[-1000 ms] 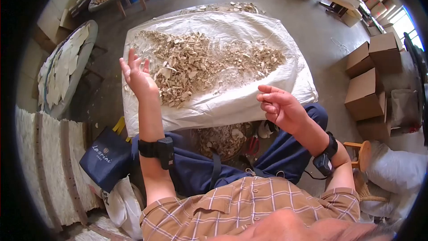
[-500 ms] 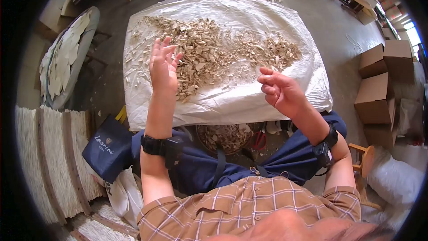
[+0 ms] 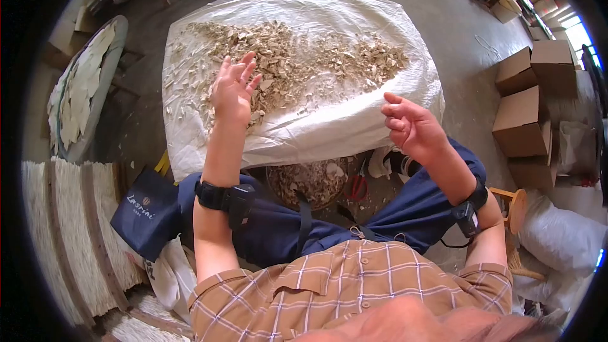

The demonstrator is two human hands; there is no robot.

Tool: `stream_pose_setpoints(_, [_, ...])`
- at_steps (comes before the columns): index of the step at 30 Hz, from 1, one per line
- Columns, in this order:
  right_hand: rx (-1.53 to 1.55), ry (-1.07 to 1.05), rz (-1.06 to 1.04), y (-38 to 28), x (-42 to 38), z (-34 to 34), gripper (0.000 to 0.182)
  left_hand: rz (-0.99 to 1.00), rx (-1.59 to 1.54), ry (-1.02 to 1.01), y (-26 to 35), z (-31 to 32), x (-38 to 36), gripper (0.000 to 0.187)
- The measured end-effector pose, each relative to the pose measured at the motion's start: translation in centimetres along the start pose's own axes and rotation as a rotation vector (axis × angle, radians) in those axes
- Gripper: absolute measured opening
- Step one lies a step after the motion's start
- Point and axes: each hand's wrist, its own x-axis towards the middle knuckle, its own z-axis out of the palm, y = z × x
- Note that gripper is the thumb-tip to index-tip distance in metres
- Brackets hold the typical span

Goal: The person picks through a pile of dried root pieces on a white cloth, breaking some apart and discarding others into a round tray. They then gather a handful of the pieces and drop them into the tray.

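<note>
My left hand is raised palm up over the left side of the pile, its fingers apart and nothing in it. Beneath and beyond it lies a heap of pale, broken chips and flakes on a white cloth covering a low table. A smaller spread of the same chips lies to the right. My right hand hovers near the cloth's front right edge with its fingers curled in. Whether a small piece sits between those fingertips is hidden.
Under the table's front edge stands a round container of chips, with red-handled scissors beside it. A dark blue bag is at left, cardboard boxes and a wooden stool at right. An oval rack with pale sheets stands further left.
The view has shifted slightly. My right hand has moved right, away from the smaller spread of chips, and the pale speck at its fingertips no longer shows. My left hand stays over the heap.
</note>
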Motion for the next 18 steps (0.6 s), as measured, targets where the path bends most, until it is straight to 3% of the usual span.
stream_pose_setpoints(6, [-0.019, -0.08, -0.04, -0.8, 0.6, 2.0, 0.037, -0.08, -0.057, -0.125, -0.2, 0.2, -0.3, 0.061])
stream_pose_setpoints(11, [-0.003, -0.133, -0.032, -1.0, 2.6, 3.5, 0.034, -0.089, -0.083, -0.064, -0.1, 0.5, 0.0, 0.049])
stream_pose_setpoints(18, [0.089, -0.276, -0.066, -2.5, 6.9, 5.1, 0.031, -0.188, -0.128, -0.021, 0.9, 0.8, 0.7, 0.051])
